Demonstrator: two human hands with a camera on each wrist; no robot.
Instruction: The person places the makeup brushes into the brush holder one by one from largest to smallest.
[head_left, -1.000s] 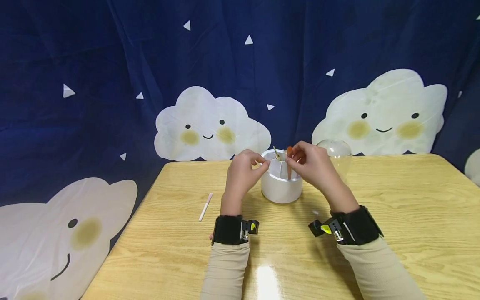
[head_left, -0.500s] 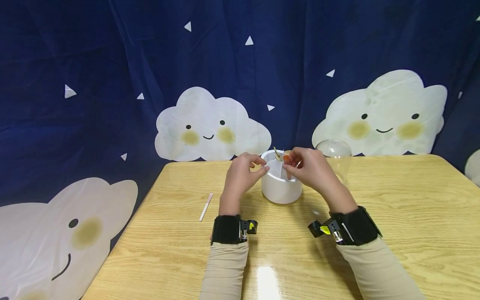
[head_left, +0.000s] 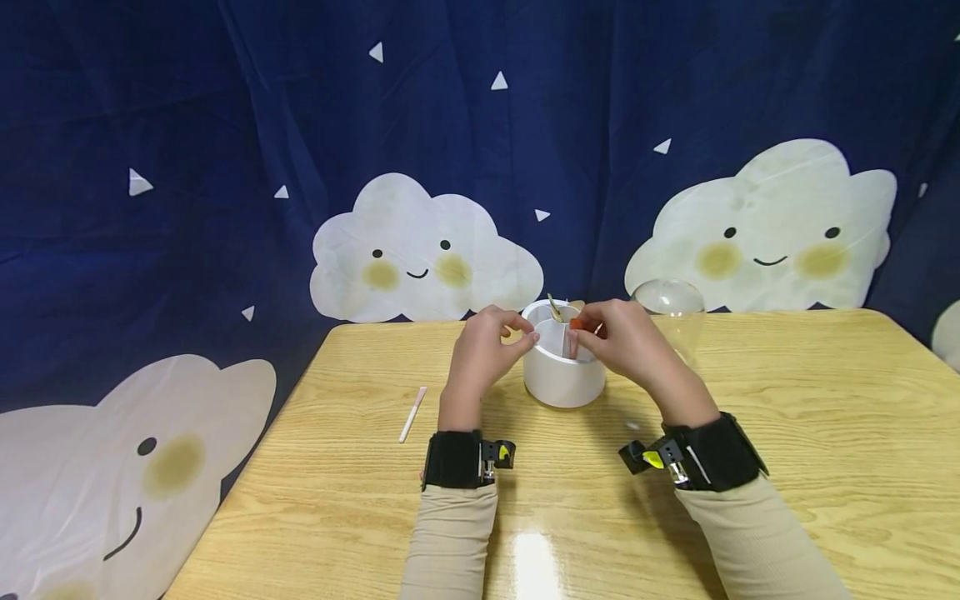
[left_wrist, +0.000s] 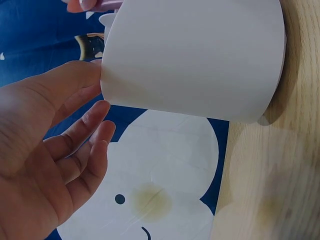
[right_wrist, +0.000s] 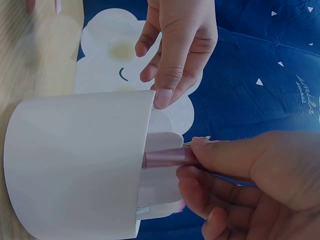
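Observation:
A white round organizer (head_left: 564, 385) with inner dividers stands upright on the table. At its left rim, my left hand (head_left: 480, 348) pinches the edge between thumb and forefinger; in the left wrist view, the other fingers (left_wrist: 82, 160) are bent beside the white wall. My right hand (head_left: 637, 337) pinches a slim pink stick with an orange-red top (head_left: 576, 323) at the organizer's right side. In the right wrist view its pink shaft (right_wrist: 167, 158) reaches past the rim into the organizer, the lower end hidden by the wall. A thin golden item (head_left: 554, 307) leans inside, toward the back.
A pink-and-white stick (head_left: 412, 415) lies on the wooden table (head_left: 337, 492) to the left. Behind my right hand stands a clear dome (head_left: 678, 310). A dark blue curtain (head_left: 585, 100) with cloud faces hangs behind the table.
My right hand has come down and slightly left, and the pink stick with the orange-red top sits lower in the organizer. My left hand keeps its place at the rim.

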